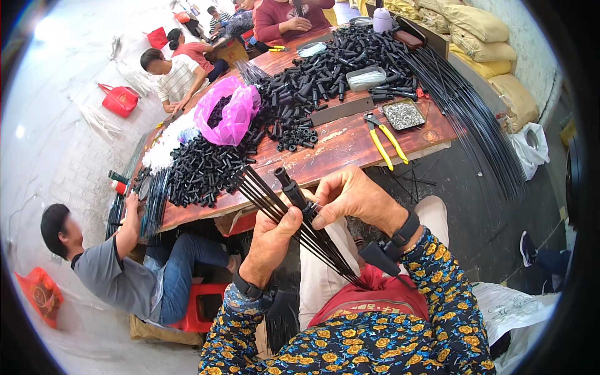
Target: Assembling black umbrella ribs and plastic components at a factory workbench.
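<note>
In my left hand, closed, is a black plastic tube with a wider collar, like an umbrella runner. Several thin black rods, like umbrella ribs, fan out along it and run down toward my lap. The fingers of my right hand are pinched together at the collar. A thin silvery bit shows at those fingertips, too small to name surely. Yellow-handled pliers lie on the table beyond my right hand, beside a tray of small metal pieces.
Piles of black plastic tubes cover much of the wooden table. A pink plastic bag stands among them. Bundled long black rods hang over the right edge. One co-worker sits at the left; others sit farther back.
</note>
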Available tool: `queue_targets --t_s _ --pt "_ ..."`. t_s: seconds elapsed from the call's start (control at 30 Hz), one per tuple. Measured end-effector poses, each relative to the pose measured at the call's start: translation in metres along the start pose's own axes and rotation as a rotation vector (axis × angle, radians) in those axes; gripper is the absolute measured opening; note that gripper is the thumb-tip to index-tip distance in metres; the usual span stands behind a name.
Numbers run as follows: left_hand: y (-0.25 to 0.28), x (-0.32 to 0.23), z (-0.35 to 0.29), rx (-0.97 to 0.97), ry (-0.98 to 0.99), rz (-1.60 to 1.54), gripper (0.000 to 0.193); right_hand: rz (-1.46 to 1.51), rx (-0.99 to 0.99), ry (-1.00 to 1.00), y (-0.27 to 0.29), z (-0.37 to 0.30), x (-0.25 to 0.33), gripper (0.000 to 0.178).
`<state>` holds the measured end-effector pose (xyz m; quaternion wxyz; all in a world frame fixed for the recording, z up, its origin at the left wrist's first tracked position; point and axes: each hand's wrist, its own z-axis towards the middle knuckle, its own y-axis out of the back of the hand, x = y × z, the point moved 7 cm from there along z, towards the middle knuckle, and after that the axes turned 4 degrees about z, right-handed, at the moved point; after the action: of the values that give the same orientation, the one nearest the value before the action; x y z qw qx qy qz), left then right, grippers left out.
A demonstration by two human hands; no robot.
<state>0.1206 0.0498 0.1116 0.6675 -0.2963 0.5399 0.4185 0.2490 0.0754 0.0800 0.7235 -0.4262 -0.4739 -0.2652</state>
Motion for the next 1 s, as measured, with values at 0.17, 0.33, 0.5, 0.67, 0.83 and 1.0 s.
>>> queue_targets --t_s 0.17,0.33,0.5,0.67,0.83,1.0 --pt "-0.02 0.019 0.001 0.082 0.054 -0.242 0.052 0.022 0.059 -0.004 -0.004 0.001 0.02 0.031" --pt "-0.037 0.036 0.004 0.143 -0.033 -0.658 0.053 -0.237 0.076 0.221 0.0 0.005 0.028 0.046" --pt "-0.024 0.052 0.005 -0.035 -0.067 -0.634 0.055 -0.271 -0.008 0.222 -0.001 0.0 0.013 0.047" --pt "-0.022 0.039 0.0 -0.173 -0.061 -0.5 0.055 -0.21 -0.165 0.241 -0.011 -0.015 0.023 0.046" --pt "-0.02 0.044 -0.002 -0.233 -0.025 -0.476 0.055 -0.501 -0.21 0.317 -0.014 -0.019 0.047 0.043" --pt "-0.022 0.037 -0.003 -0.302 -0.058 -0.605 0.054 -0.39 -0.154 0.209 -0.023 -0.023 0.054 0.016"
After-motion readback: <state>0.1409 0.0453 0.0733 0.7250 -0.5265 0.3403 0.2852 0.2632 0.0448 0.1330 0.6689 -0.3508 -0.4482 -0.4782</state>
